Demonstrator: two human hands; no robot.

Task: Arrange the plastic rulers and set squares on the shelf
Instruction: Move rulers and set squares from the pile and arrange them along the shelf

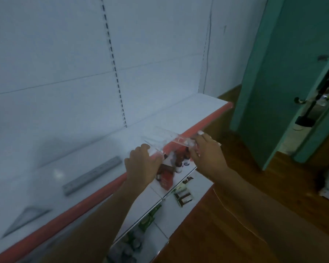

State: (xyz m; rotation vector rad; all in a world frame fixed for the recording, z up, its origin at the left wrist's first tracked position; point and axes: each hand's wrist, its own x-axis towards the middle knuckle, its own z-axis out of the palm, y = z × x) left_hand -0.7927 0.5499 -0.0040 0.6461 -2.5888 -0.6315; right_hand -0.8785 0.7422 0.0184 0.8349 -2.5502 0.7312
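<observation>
At the red front edge of the white shelf (179,112), a clear plastic ruler or set square (160,138) (shape blurred, not resolved) is held half over the lip, pinched at its near left end by the left hand (141,165) and at its right end by the right hand (207,154), fingers curled on it. Farther left on the shelf a grey ruler (92,175) and a grey set square (26,218) lie flat, well apart. Judgement: the clear piece is best slid fully onto the shelf, squared to the red edge, and both ends released together.
</observation>
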